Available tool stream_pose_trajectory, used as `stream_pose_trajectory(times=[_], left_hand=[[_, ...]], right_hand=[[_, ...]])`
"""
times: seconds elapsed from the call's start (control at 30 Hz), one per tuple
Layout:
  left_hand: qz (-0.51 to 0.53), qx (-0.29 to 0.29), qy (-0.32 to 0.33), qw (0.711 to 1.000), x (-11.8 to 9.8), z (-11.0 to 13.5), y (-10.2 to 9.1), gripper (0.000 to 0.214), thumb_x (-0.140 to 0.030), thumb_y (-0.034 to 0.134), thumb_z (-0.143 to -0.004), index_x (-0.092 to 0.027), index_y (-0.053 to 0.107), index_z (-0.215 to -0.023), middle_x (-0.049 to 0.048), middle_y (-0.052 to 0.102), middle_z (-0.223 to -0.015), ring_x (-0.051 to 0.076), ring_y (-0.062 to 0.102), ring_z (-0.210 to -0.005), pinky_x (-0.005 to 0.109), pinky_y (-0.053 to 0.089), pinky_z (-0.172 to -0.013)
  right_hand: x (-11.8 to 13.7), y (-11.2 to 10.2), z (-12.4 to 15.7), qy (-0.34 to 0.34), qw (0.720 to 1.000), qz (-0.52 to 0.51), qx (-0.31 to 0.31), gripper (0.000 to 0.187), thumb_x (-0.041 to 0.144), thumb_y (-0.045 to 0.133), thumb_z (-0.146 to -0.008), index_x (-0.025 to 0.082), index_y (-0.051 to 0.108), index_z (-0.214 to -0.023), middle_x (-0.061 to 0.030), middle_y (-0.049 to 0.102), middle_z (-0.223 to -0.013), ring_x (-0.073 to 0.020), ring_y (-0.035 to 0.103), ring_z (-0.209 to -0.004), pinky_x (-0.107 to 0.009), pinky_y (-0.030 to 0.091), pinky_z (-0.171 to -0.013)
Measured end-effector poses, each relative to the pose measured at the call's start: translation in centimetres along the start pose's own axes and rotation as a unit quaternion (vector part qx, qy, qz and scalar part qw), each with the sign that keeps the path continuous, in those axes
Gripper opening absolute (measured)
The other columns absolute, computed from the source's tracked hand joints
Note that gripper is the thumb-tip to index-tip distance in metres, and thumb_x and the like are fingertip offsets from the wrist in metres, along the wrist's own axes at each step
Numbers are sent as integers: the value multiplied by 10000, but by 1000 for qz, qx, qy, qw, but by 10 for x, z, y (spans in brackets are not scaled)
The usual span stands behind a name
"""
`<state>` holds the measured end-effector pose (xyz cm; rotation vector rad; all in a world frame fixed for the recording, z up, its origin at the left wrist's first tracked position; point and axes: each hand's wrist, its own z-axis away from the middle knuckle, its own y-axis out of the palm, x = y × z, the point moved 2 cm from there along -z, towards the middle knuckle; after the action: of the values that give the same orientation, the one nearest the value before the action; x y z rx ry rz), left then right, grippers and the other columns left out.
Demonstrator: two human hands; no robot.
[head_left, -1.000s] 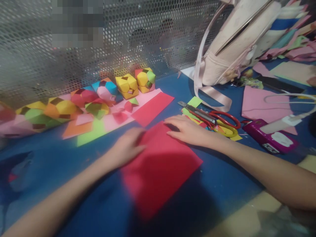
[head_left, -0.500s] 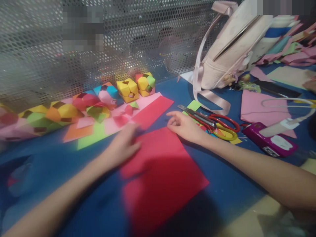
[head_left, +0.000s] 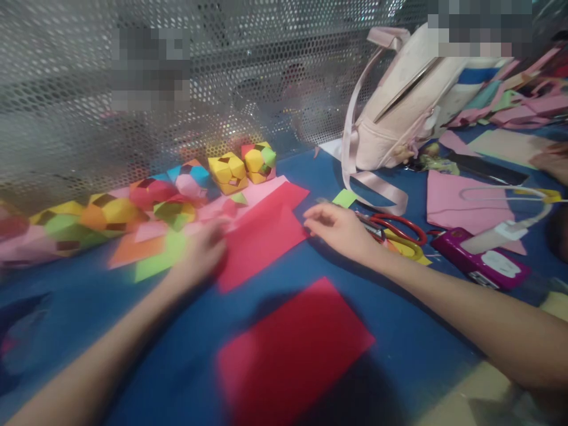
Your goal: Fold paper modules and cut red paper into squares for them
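A red sheet of paper [head_left: 261, 242] lies slightly askew on the blue tabletop, its far side over other pink and red paper. My left hand [head_left: 204, 248], blurred by motion, grips the left side of this sheet. By its right corner is my right hand [head_left: 339, 231], fingers loosely curled, thumb apart, with nothing in them. Closer to me lies a second red sheet [head_left: 297, 349], partly in shadow. Red- and yellow-handled scissors [head_left: 399, 228] are just beyond my right wrist, partly hidden.
Folded paper shapes [head_left: 110, 213] line the perforated metal panel [head_left: 213, 77]. A pale pink bag [head_left: 386, 118] leans at the back right. A purple device [head_left: 481, 257] with a cable and pink paper [head_left: 465, 198] are on the right. Another person's hand [head_left: 552, 160] shows at the right edge.
One red sheet has slid away and left with my left hand, coming apart from the red sheet closer to me. My right hand has barely moved.
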<state>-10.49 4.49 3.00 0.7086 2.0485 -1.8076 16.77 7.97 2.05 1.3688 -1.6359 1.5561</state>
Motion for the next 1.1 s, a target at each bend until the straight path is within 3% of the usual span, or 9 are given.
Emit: stream_pose_trajectory(times=[0.07, 0.13, 0.23, 0.4, 0.57, 0.67, 0.8, 0.93, 1.1], left_hand=[[2, -8, -12, 1000, 2, -1, 1, 360, -287, 433, -785, -173, 574, -1096, 44, 639, -899, 199, 589, -799, 321, 492, -741], [6, -8, -18, 1000, 4, -1, 3, 362, -288, 430, -786, -177, 576, -1098, 45, 638, -910, 202, 587, -807, 324, 487, -750], [16, -9, -16, 1000, 8, -1, 6, 364, -280, 432, -785, -180, 574, -1105, 47, 638, -918, 205, 587, -811, 328, 482, -757], [25, -13, -15, 999, 11, 0, 9, 375, -262, 445, -764, -174, 580, -1102, 50, 646, -931, 207, 595, -820, 330, 487, -759], [40, -25, -2, 999, 9, 1, 11, 382, -246, 441, -766, -166, 578, -1114, 66, 655, -987, 215, 610, -879, 352, 495, -815], [57, -60, 4, 997, 11, 0, 12, 369, -244, 448, -775, -166, 575, -1113, 88, 650, -1045, 227, 612, -929, 381, 493, -852], [82, -99, 7, 992, 17, -3, 14, 331, -232, 449, -799, -176, 581, -1097, 95, 655, -1057, 231, 619, -936, 402, 506, -856], [74, -117, 29, 990, 17, -4, 13, 279, -219, 457, -805, -177, 589, -1046, 89, 656, -1027, 233, 617, -974, 419, 494, -905], [36, -183, 74, 980, 4, 3, 7, 257, -303, 498, -848, -170, 577, -1053, 120, 608, -1145, 254, 553, -1117, 456, 414, -1012]], right_hand=[[14, 4, 14, -71, 985, 92, 129, 116, 218, 562, -842, 167, 645, -904, -43, 702, -889, -160, 647, -818, -301, 497, -762], [27, 10, 30, -155, 931, 182, 275, 253, 295, 652, -823, 159, 652, -1036, -89, 687, -1075, -227, 610, -1017, -363, 475, -880], [38, 15, 51, -220, 859, 269, 376, 473, 379, 724, -778, 141, 601, -1168, -140, 610, -1230, -289, 523, -1147, -402, 471, -896], [38, 17, 65, -186, 860, 285, 382, 368, 232, 665, -831, 167, 572, -1180, -105, 626, -1108, -215, 615, -957, -307, 495, -754], [35, 18, 58, -139, 883, 240, 380, 380, 107, 557, -850, 191, 579, -1221, -96, 658, -1159, -220, 639, -1012, -323, 489, -826], [32, 15, 44, -91, 920, 193, 327, 352, 120, 526, -853, 209, 621, -1181, -73, 676, -1172, -214, 637, -1042, -329, 488, -862], [19, 7, 23, -15, 970, 133, 202, 297, 134, 523, -836, 197, 654, -1096, -48, 726, -1004, -170, 672, -896, -291, 510, -792], [6, 0, 8, 27, 986, 94, 133, 255, 125, 522, -819, 179, 656, -1030, -33, 719, -906, -148, 675, -818, -264, 525, -724], [2, -6, 2, 58, 989, 45, 127, 234, 131, 518, -822, 163, 651, -1012, -45, 720, -920, -153, 679, -856, -287, 539, -768]])
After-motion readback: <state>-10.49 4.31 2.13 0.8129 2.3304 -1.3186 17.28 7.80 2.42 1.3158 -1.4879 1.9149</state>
